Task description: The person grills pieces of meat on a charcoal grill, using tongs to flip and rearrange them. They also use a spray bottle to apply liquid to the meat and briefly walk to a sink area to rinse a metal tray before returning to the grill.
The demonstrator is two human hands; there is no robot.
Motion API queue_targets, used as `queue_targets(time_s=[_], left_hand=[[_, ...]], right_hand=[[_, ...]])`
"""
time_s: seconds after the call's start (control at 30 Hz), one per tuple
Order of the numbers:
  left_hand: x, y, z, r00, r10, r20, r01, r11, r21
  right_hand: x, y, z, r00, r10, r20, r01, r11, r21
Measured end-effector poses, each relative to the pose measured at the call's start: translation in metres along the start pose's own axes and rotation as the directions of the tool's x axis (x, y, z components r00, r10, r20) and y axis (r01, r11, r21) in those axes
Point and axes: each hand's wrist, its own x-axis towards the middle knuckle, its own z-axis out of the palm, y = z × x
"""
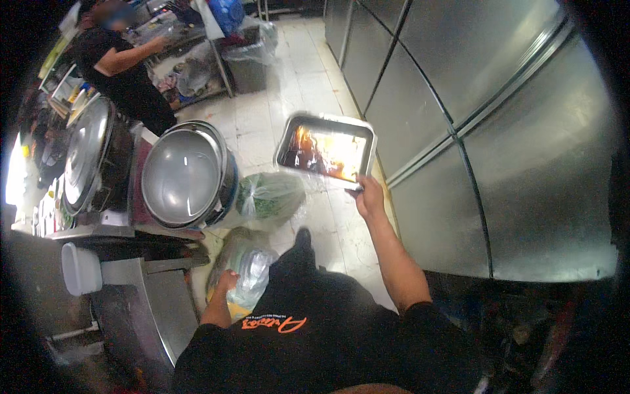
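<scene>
My right hand grips the near right corner of a rectangular metal pan, held out in front of me above the tiled floor. Dark brown liquid or residue lies in the pan, with a bright glare across it. My left hand hangs low at my left side, beside clear plastic bags on the floor; its fingers look curled, but whether it holds anything is not clear. Between the pan and a large lidded pot lies a knotted clear plastic bag of leafy greens.
Steel cabinet doors line the right side. At left, another large pot with a metal lid stands by a counter, near a white plastic container. Further back, a person in black works at a table beside a lined bin.
</scene>
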Motion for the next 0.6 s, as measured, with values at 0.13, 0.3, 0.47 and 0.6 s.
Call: queue_targets(time_s=[0.13, 0.3, 0.47, 0.6], left_hand=[[0.035, 0.041, -0.036, 0.977, 0.145, 0.156, -0.185, 0.941, 0.284], [0.103, 0.176, -0.128, 0.951, 0.149, -0.269, -0.222, 0.939, -0.264], [0.159, 0.356, -0.268, 0.917, 0.282, -0.283, -0.333, 0.930, -0.152], [0.216, 0.457, -0.362, 0.827, 0.392, -0.403, -0.480, 0.866, -0.142]], right_hand=[[0.095, -0.019, 0.011, 0.998, -0.036, 0.046, 0.034, 0.999, 0.029], [0.202, -0.052, 0.013, 0.999, -0.032, 0.039, 0.030, 0.997, 0.067], [0.295, -0.092, 0.036, 0.999, -0.039, 0.003, 0.039, 0.994, 0.103], [0.392, -0.118, 0.058, 0.996, -0.050, 0.071, 0.039, 0.988, 0.150]])
